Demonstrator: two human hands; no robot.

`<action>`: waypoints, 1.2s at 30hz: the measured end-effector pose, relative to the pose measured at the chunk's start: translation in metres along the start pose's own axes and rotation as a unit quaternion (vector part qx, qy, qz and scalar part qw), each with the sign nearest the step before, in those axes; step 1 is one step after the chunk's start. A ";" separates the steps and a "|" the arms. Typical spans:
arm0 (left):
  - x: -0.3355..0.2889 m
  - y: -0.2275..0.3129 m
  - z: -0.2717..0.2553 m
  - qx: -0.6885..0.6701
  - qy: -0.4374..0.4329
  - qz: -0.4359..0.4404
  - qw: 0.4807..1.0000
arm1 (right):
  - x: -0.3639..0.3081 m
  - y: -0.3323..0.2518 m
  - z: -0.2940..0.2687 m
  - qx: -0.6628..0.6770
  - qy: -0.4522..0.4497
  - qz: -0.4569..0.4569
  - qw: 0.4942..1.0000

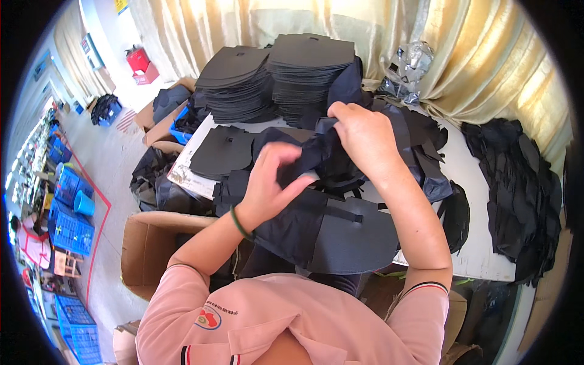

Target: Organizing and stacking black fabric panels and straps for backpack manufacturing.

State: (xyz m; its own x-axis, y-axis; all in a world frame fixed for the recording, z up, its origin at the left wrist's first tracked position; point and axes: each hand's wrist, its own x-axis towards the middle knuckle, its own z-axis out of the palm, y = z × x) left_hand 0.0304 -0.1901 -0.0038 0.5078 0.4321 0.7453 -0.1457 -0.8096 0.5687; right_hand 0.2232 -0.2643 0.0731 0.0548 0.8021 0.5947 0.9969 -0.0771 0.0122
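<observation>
My right hand (pixel 363 137) is raised over the middle of the table, its fingers closed on the edge of a dark navy-black fabric piece (pixel 317 152). The cloth hangs in folds from that grip toward my left hand (pixel 271 185). That hand is open, thumb and fingers apart beside the cloth, with the fingers slightly blurred. Below both hands, a flat black panel with a rounded edge (pixel 353 237) and a short strap across it lies at the table's near edge, joined to or overlapping black cloth (pixel 292 228) on its left.
Two tall stacks of black panels (pixel 311 79) (pixel 234 85) stand at the back, with a lower pile (pixel 222 152) in front. Black cloth pieces (pixel 517 182) are heaped at the right. A cardboard box (pixel 146 249) sits at the left, and blue crates (pixel 70 228) line the floor beyond.
</observation>
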 end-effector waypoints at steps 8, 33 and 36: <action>0.058 -0.063 0.003 0.198 0.028 0.109 0.974 | -0.015 -0.046 -0.031 -0.061 -0.044 -0.072 0.995; -0.027 -0.090 -0.168 0.078 -0.627 -0.316 0.707 | -0.188 0.020 -0.061 0.407 -0.464 0.130 0.776; -0.032 -0.114 -0.137 0.108 -0.625 -0.273 0.724 | -0.214 0.046 -0.011 0.297 -0.394 0.145 0.857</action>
State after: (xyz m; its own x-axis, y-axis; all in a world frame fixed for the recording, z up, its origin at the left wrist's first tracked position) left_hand -0.0859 -0.0571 -0.0449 0.8311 0.1230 -0.5423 0.4329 -0.7552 0.4922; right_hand 0.2566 -0.4459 -0.0442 0.0913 0.9694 -0.2278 0.7743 -0.2130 -0.5959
